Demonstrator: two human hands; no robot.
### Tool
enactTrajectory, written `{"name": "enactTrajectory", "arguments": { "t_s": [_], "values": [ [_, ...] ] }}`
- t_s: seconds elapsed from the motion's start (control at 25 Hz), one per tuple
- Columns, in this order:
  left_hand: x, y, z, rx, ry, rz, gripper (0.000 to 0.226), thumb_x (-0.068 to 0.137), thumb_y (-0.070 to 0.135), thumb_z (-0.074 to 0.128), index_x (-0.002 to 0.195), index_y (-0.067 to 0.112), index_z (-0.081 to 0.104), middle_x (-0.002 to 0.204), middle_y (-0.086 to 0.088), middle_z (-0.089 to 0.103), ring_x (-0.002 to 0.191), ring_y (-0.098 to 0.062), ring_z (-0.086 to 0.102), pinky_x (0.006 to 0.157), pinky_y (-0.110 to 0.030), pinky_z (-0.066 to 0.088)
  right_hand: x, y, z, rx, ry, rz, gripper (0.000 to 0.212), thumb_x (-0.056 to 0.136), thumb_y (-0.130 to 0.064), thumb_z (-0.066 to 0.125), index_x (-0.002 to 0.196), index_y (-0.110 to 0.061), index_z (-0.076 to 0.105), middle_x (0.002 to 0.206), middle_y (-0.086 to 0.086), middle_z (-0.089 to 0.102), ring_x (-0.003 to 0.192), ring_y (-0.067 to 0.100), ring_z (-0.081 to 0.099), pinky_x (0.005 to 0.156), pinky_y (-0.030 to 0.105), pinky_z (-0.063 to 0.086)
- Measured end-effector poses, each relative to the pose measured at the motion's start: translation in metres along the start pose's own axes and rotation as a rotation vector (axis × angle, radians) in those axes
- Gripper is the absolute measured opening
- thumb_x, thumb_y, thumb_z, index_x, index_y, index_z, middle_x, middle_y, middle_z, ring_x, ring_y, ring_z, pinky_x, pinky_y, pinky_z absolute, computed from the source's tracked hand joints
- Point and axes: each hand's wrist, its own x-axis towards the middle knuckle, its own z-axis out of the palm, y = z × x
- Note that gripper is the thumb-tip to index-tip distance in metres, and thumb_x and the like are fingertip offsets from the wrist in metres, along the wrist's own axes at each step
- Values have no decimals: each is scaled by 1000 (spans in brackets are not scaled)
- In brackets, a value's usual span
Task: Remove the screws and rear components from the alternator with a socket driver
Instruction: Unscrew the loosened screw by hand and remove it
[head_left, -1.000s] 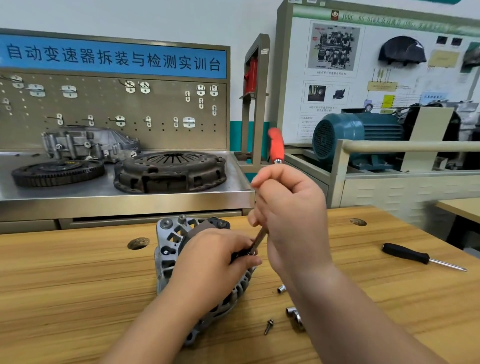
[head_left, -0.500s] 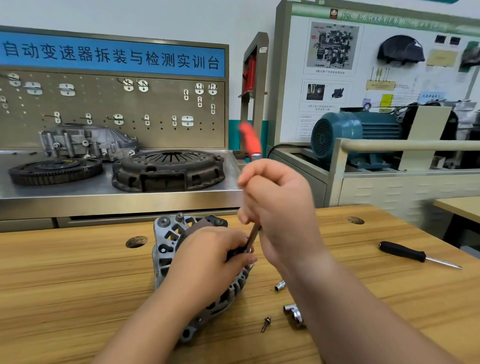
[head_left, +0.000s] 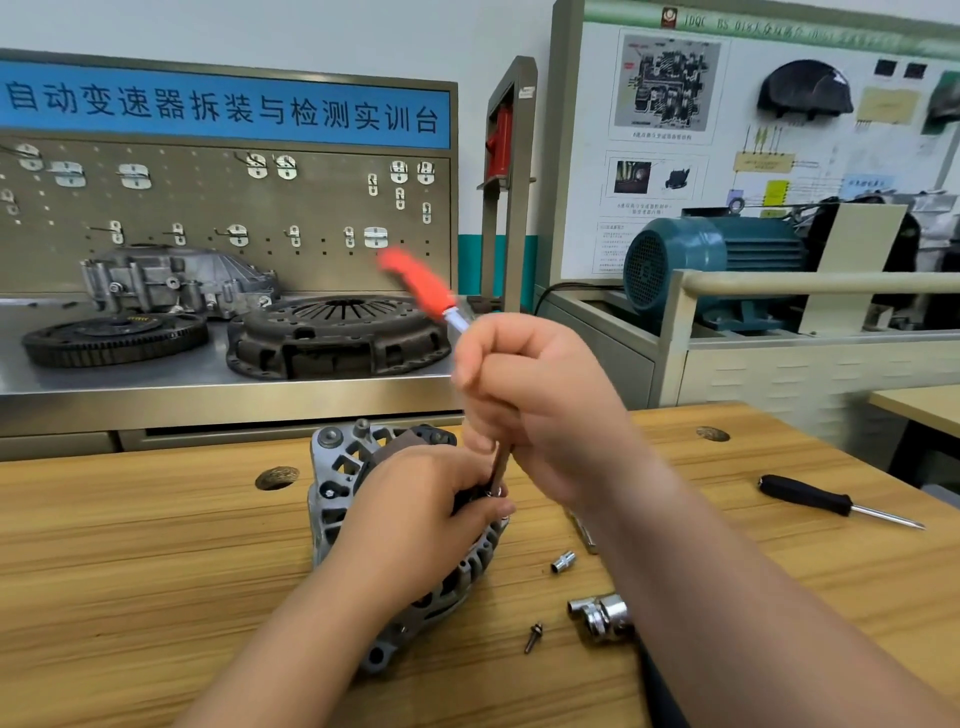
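Head view: the alternator (head_left: 337, 483) is sitting mid-table (head_left: 130, 571). The left hand (head_left: 415, 519) is curling over its rear, fingers wrapping the housing. The right hand (head_left: 540, 405) is fisting the socket driver (head_left: 421, 286) shaft, red handle leaning toward 11 o'clock. A loose screw (head_left: 533, 636) is lying at 4 o'clock. Judgement: the casting is probably heavy and rigid, best held by the finned rim.

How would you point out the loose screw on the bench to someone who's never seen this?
Start at the wooden bench and find the grey alternator under the left hand. Right of its near edge lie three metal pieces. The screw is the leftmost, thin and dark with a flanged head, unlike the small socket and large socket, both stubby chrome.
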Motion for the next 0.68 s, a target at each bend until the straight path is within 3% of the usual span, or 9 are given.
{"name": "enactTrajectory", "arguments": {
  "t_s": [0.08, 0.16, 0.24, 0.36, 0.44, 0.52, 0.6, 0.68],
  "values": [
    [1, 2, 1, 24, 2, 18, 28, 79, 41, 57, 57, 30, 44, 61, 12, 52, 66, -3, 47, 58, -20, 34, -7, 11, 8, -25, 387, -138, 41, 77, 7, 44, 53, -22, 62, 41, -11, 40, 35, 6, 33, 46, 28, 34],
    [2, 2, 1, 19, 2, 24, 27, 78, 42, 57, 59, 28, 45, 62, 10, 52, 65, -4, 47, 57, -23, 33, -9, 14, 10, -12, 455, -170, 40, 76, 5, 44, 54, -23, 61, 41, -10, 40, 35, 6, 34, 46, 29, 33],
    [1, 0, 1, 25, 7, 17, 28, 77, 46, 55, 61, 23, 53, 63, 10, 53, 67, -3, 47, 57, -22, 33, -5, 6, 6, -19, 228, -100, 36, 69, 3, 41, 53, -23, 60, 40, -9, 37, 35, 6, 30, 42, 25, 31],
    [0, -3, 0, -12, -11, 19, 10, 80, 44, 63, 87, 40, 68, 76, 28, 58, 79, 16, 48, 69, -6, 37, 2, -9, -6, 45, -295, 65, 45, 70, 12, 36, 53, -21, 62, 40, -10, 40, 34, 4, 25, 39, 21, 20],
    [-2, -3, 0, -35, 0, 29, 14, 81, 41, 65, 95, 43, 67, 79, 35, 55, 81, 22, 46, 73, -1, 35, 5, -13, -10, 65, -438, 115, 49, 70, 15, 33, 53, -20, 63, 39, -10, 40, 34, 5, 21, 40, 23, 17],
    [-1, -3, 1, -17, -6, 18, 7, 81, 39, 64, 86, 37, 68, 79, 25, 62, 80, 10, 53, 68, -8, 39, 5, -8, -9, 72, -319, 110, 46, 70, 13, 36, 53, -21, 62, 38, -10, 37, 34, 5, 22, 40, 21, 20],
    [0, -2, 2, 21, 7, 3, 16, 81, 38, 63, 69, 28, 61, 68, 13, 59, 71, -1, 51, 60, -17, 38, 1, 1, 1, 30, 1, 20, 38, 69, 5, 40, 53, -22, 61, 38, -9, 35, 33, 5, 27, 42, 23, 30],
    [1, 2, 1, 23, 11, 10, 24, 81, 36, 62, 61, 29, 52, 60, 14, 51, 65, -1, 47, 54, -17, 30, -5, 11, 8, -34, 357, -120, 35, 71, 1, 44, 53, -24, 62, 39, -9, 38, 34, 6, 33, 47, 28, 34]
  ]
}}
